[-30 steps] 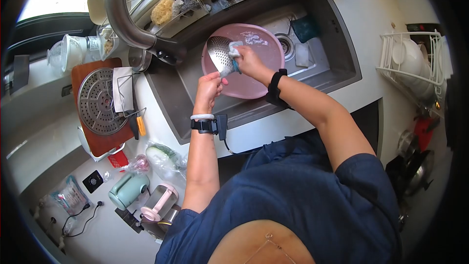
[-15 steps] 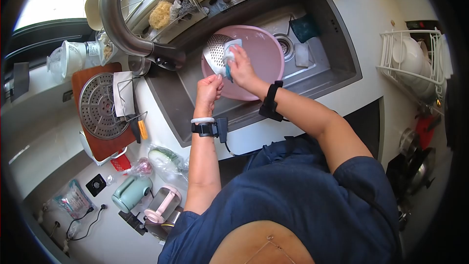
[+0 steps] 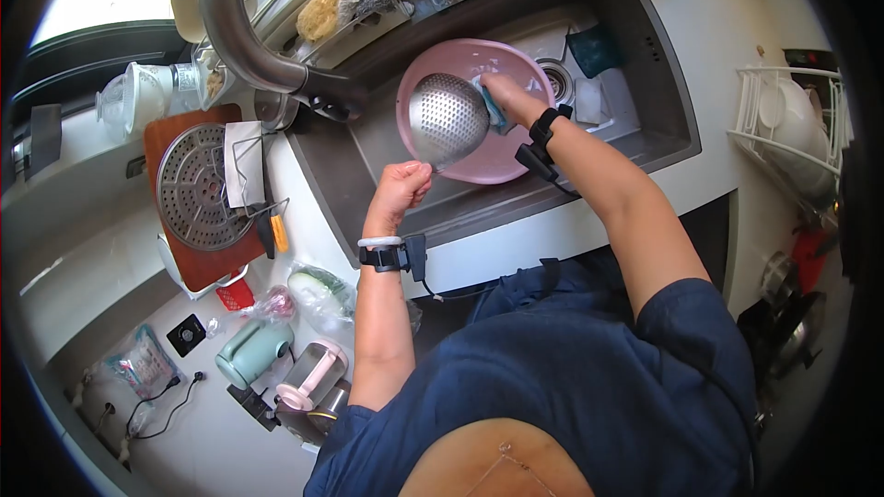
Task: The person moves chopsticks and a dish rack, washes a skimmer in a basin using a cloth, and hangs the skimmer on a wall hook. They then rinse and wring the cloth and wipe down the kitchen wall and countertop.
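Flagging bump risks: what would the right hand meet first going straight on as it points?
Past its cloth, the right hand probably meets the far wall of the pink basin, though depth is unclear and the perforated ladle, close beside, might come first.

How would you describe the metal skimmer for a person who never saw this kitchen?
Find the dark sink, then the pink basin inside it. Over the basin, the left hand holds the skimmer. Its rounded, shiny, hole-dotted metal sets it apart from the smooth basin.

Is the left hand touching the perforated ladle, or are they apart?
Touching. The head view shows the left hand closed on the perforated ladle at its narrow end.
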